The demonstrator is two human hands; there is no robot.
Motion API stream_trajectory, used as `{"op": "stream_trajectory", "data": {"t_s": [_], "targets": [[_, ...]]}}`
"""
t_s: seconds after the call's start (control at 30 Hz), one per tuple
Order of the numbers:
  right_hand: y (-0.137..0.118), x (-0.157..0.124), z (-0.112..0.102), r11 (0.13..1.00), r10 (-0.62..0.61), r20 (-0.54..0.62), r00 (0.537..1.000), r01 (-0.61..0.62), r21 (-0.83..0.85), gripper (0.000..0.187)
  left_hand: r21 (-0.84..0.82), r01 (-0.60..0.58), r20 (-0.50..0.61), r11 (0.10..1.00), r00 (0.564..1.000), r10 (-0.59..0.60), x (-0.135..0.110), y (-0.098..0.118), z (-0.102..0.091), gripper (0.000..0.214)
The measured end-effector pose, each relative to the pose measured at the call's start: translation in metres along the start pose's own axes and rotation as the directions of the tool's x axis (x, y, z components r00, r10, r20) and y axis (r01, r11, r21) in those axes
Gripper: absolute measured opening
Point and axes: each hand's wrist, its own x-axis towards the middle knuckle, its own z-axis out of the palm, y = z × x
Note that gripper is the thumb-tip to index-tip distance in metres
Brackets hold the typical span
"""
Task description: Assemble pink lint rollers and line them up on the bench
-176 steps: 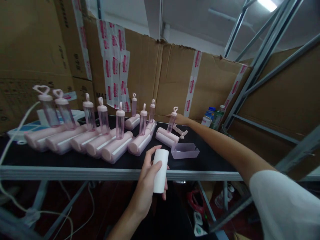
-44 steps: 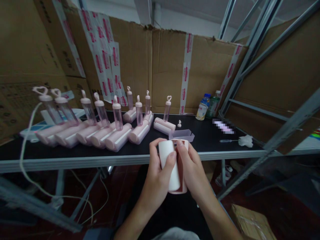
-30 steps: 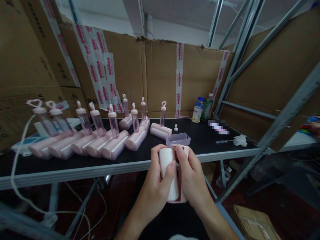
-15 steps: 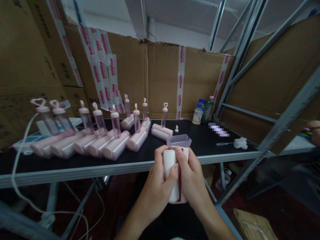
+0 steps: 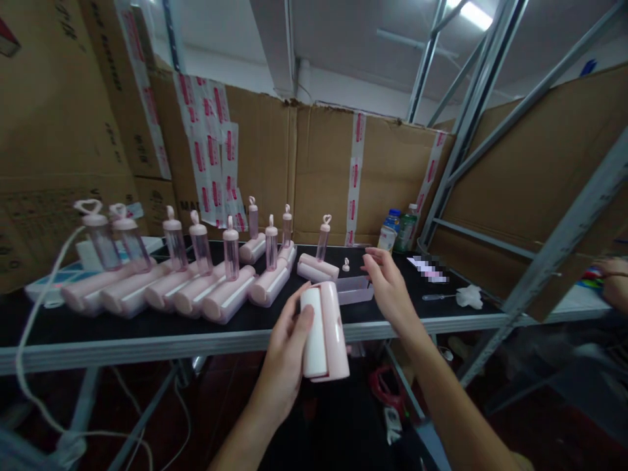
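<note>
My left hand grips a pink rounded case with a white roll just in front of the table edge, thumb lying on the white part. Off to its right, my right hand reaches over the table with fingers apart, holding nothing that I can see. Beside its fingertips lies a translucent lilac tray; whether they touch is unclear. A small pink heart-ring cap rests behind the tray. Left of that, a pink roller lies with a clear handle standing up from it.
Several similar pink rollers with upright clear handles fill the left of the black table. Two bottles stand at the back right. Near the right post are a crumpled white tissue and a dropper. A cable hangs at left.
My right hand has let go of the pink case and moved up and right to beside the tray. My left hand alone now holds the case, tilted and shifted slightly left.
</note>
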Motion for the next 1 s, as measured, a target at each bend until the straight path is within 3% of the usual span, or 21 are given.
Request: {"op": "stream_trajectory", "data": {"t_s": [0.03, 0.07, 0.17, 0.27, 0.4, 0.57, 0.7, 0.87, 0.93, 1.0], "targets": [[0.012, 0.027, -0.006, 0.979, 0.012, 0.043, 0.999, -0.003, -0.205, 0.034, -0.090, 0.050, -0.019, 0.995, 0.998, -0.052, 0.002, 0.003, -0.001, 0.054], [0.022, 0.053, -0.010, 0.959, 0.034, 0.066, 0.997, -0.014, -0.282, 0.026, -0.171, 0.086, -0.036, 0.982, 0.995, -0.094, 0.003, 0.007, -0.002, 0.046], [0.039, 0.114, -0.015, 0.915, 0.054, 0.105, 0.993, -0.007, -0.403, 0.016, -0.307, 0.125, -0.114, 0.943, 0.979, -0.166, 0.006, 0.013, -0.004, 0.032], [0.040, 0.139, -0.010, 0.886, 0.004, 0.147, 0.989, 0.064, -0.458, 0.027, -0.332, 0.152, -0.181, 0.931, 0.958, -0.221, 0.011, 0.010, -0.005, 0.023], [0.038, 0.145, 0.000, 0.866, -0.081, 0.201, 0.976, 0.168, -0.470, 0.036, -0.339, 0.196, -0.166, 0.920, 0.950, -0.263, 0.017, -0.001, -0.009, 0.019], [0.046, 0.145, 0.009, 0.859, -0.150, 0.257, 0.955, 0.254, -0.444, 0.037, -0.348, 0.168, -0.115, 0.922, 0.969, -0.220, 0.018, -0.007, -0.019, 0.027], [0.052, 0.143, 0.011, 0.851, -0.184, 0.269, 0.945, 0.291, -0.438, 0.036, -0.408, 0.205, -0.089, 0.890, 0.961, -0.262, 0.019, -0.008, -0.024, 0.029], [0.052, 0.147, 0.004, 0.846, -0.211, 0.247, 0.946, 0.303, -0.439, 0.033, -0.339, 0.175, -0.183, 0.924, 0.951, -0.247, 0.018, -0.007, -0.022, 0.028], [0.046, 0.135, -0.005, 0.849, -0.230, 0.221, 0.948, 0.307, -0.431, 0.038, -0.286, 0.139, -0.179, 0.948, 0.964, -0.196, 0.015, -0.004, -0.020, 0.033], [0.032, 0.105, -0.018, 0.873, -0.268, 0.204, 0.942, 0.327, -0.362, 0.041, -0.240, 0.093, -0.166, 0.966, 0.977, -0.135, 0.013, 0.000, -0.018, 0.037]]}}
